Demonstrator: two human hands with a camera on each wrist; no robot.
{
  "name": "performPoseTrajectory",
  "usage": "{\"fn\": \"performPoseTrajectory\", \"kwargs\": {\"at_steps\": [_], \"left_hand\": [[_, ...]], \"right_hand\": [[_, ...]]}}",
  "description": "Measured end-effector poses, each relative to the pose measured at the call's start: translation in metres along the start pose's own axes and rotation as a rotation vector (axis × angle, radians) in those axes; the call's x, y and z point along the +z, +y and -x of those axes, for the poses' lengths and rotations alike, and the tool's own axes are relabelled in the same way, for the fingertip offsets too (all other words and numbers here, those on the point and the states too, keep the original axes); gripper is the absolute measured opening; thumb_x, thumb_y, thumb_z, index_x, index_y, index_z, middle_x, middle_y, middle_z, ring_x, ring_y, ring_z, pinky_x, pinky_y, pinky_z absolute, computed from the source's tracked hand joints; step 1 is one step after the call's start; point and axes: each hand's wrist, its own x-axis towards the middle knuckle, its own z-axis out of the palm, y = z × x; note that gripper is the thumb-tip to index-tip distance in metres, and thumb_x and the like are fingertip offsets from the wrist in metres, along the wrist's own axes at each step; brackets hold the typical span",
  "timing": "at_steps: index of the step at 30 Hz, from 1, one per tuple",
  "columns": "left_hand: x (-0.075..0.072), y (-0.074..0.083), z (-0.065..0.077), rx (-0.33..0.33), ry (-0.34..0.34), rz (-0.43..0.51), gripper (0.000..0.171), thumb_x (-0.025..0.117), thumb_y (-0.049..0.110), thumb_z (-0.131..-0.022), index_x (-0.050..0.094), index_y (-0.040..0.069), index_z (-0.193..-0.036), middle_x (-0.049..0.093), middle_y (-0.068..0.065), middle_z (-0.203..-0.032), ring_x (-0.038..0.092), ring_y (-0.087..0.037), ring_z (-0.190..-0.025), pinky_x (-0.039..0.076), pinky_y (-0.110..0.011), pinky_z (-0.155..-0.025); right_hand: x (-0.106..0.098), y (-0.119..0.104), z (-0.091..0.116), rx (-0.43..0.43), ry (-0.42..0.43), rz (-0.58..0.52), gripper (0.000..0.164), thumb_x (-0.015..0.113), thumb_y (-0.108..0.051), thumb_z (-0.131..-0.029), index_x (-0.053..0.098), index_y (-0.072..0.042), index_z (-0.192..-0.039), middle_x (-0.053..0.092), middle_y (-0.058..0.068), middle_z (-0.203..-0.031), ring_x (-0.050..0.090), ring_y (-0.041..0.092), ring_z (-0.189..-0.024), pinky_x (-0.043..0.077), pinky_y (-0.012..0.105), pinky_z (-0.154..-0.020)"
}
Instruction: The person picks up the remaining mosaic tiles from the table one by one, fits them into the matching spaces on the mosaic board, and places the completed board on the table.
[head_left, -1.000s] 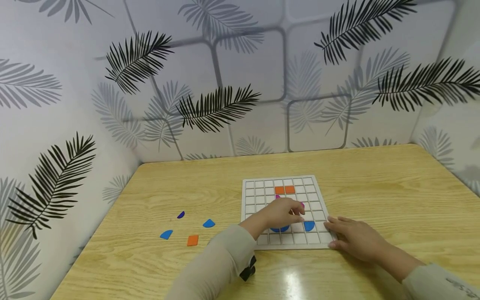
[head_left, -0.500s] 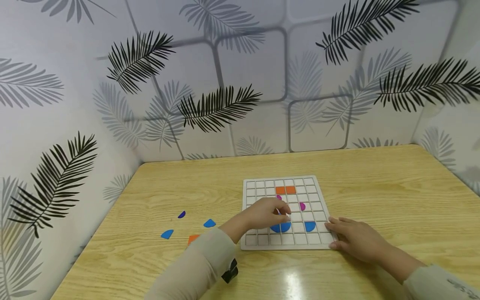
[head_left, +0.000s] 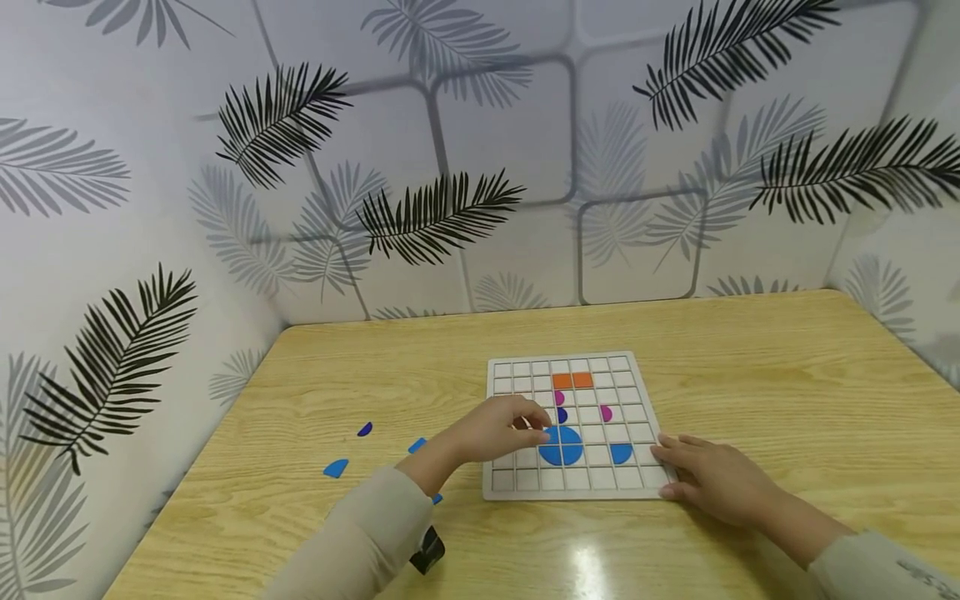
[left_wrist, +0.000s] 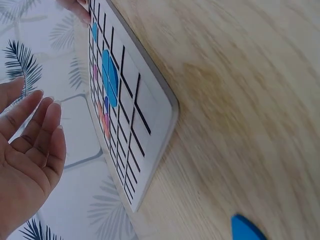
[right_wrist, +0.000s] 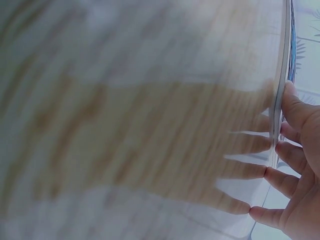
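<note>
A white grid board (head_left: 647,477) lies on the table, also seen edge-on in the left wrist view. Blue quarter pieces form a full circle (head_left: 572,452) on it, and a single blue quarter piece (head_left: 621,453) sits to the right. Two orange squares (head_left: 573,381), two magenta half-circles (head_left: 606,413) and a dark blue half-circle (head_left: 562,414) occupy cells farther back. Over the board's left part hovers my left hand (head_left: 498,429), fingers loosely bent, nothing in them. My right hand (head_left: 712,479) rests its fingers and thumb along the board's right edge.
Left of the board lie a dark blue half-circle (head_left: 364,429), a blue quarter piece (head_left: 336,468) and another blue piece (head_left: 417,445) partly behind my left arm. A patterned wall (head_left: 517,250) stands behind the wooden table (head_left: 765,358).
My left hand has drawn leftward across the board, uncovering the blue circle and the dark blue half-circle. The left sleeve now hides the loose orange square. My right hand stays put.
</note>
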Motion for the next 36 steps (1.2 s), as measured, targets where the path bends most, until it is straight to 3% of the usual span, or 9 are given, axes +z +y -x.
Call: {"fn": "performPoseTrajectory", "kwargs": {"at_steps": [16,23,36], "left_hand": [[-0.018,-0.019,0.038,-0.037,0.036,0.018,0.026,0.054,0.022,-0.086,0.058,0.006,-0.106,0.056,0.0,-0.097,0.05,-0.012,-0.086,0.042,-0.026,-0.071],[-0.027,-0.032,0.059,-0.106,0.052,0.085,0.028,0.052,0.026,-0.087,0.056,0.009,-0.109,0.054,-0.003,-0.104,0.049,-0.014,-0.088,0.042,-0.03,-0.072],[-0.043,-0.053,0.095,-0.184,0.169,0.07,0.027,0.055,0.023,-0.085,0.056,0.009,-0.108,0.054,-0.009,-0.104,0.05,-0.018,-0.09,0.041,-0.034,-0.075]], "right_hand": [[-0.002,-0.001,0.001,-0.005,0.013,0.003,0.052,0.059,-0.04,-0.077,0.055,-0.004,-0.114,0.049,0.017,-0.119,0.044,0.04,-0.105,0.036,0.052,-0.08],[0.0,-0.001,0.001,-0.004,0.019,0.012,0.052,0.059,-0.04,-0.076,0.056,-0.004,-0.114,0.049,0.017,-0.118,0.044,0.039,-0.106,0.035,0.052,-0.08],[-0.001,-0.001,0.001,0.004,0.011,0.006,0.052,0.059,-0.039,-0.076,0.056,-0.004,-0.114,0.05,0.017,-0.118,0.044,0.04,-0.106,0.035,0.053,-0.08]]}}
